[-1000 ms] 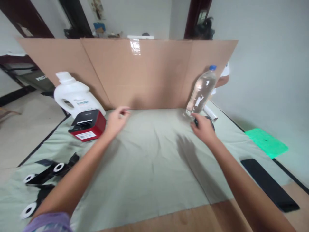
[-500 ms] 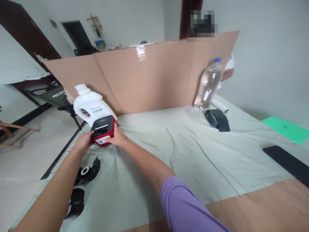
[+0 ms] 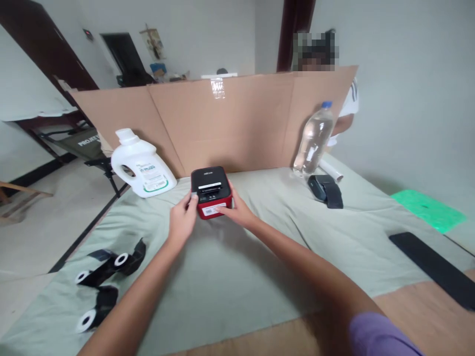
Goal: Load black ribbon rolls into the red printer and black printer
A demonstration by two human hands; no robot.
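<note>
A small red and black label printer (image 3: 210,190) sits near the middle of the table, on the pale green cloth (image 3: 260,257). My left hand (image 3: 182,221) grips its left side and my right hand (image 3: 237,210) grips its front right corner, fingers closed against the casing. A white detergent jug (image 3: 141,165) stands just left of the printer, in front of the cardboard screen (image 3: 222,123).
A clear water bottle (image 3: 314,139) stands at the back right, with a black device (image 3: 325,190) and a white roll beside it. Black ribbon rolls (image 3: 107,264) lie at the front left. A black slab (image 3: 434,267) and a green sheet (image 3: 428,210) lie on the right. A person stands behind the screen.
Both hands went to the printer at the left by the jug, took hold of it and carried it right, toward the middle of the table. The black device lies uncovered.
</note>
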